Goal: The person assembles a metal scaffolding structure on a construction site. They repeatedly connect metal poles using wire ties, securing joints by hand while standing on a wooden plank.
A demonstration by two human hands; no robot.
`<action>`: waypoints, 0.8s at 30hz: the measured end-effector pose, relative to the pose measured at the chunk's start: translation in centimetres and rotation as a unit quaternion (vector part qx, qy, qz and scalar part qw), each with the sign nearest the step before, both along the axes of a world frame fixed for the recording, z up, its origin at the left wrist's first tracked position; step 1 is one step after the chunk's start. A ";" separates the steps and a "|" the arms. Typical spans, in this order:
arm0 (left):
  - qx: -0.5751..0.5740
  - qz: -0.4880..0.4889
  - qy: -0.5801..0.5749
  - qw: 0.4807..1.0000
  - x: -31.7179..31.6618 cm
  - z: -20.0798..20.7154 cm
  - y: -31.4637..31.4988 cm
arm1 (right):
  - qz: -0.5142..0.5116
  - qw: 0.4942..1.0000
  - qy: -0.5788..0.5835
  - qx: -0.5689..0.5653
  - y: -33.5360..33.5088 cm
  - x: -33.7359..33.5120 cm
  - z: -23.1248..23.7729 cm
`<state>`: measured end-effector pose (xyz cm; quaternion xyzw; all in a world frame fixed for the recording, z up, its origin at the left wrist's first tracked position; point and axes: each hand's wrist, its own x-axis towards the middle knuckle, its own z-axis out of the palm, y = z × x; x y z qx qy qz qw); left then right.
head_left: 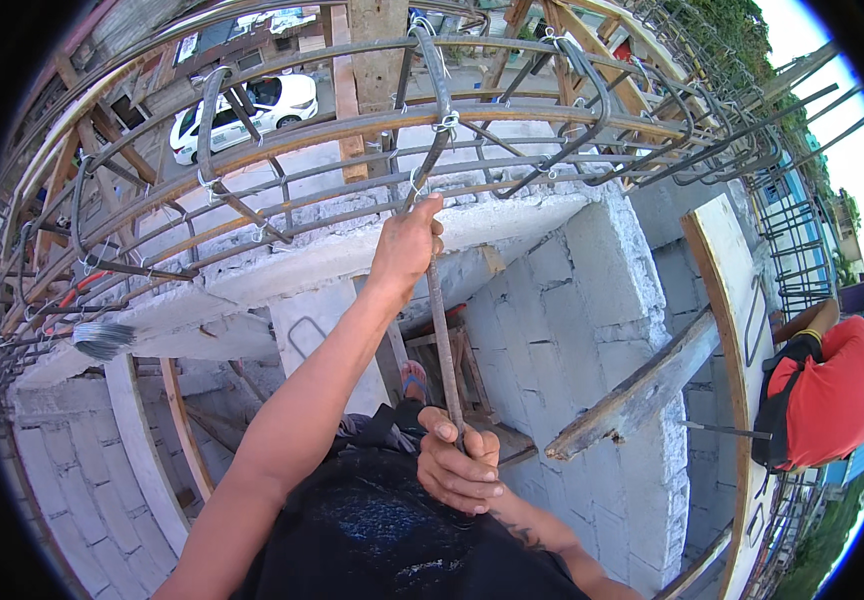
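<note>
A long, thin steel rod (444,335) runs up and away from my body toward the rebar cage (322,128). My left hand (409,245) is closed round its upper part, right beside the cage's lower bars and a bent stirrup (442,90). Close to my chest, the fingers of my right hand (457,468) wrap the rod's lower end. White ties bind the cage where bars cross. It lies along the top of a concrete block wall (492,222). My left fist hides how the rod's upper end meets the cage.
A bundle of tie wire (104,338) hangs at the cage's left. A rough timber plank (637,385) slants at right, against a tall board (727,300). A person in red (830,395) is beyond it. Far below stands a white car (242,115). My sandalled foot (413,380) shows below.
</note>
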<state>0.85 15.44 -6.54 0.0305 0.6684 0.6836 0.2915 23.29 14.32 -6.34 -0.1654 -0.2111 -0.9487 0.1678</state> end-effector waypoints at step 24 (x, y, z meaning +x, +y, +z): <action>-0.269 -0.026 0.313 0.910 -1.0 1.4 1.2 | -0.051 -0.041 -0.137 0.988 12.8 0.3 -4.8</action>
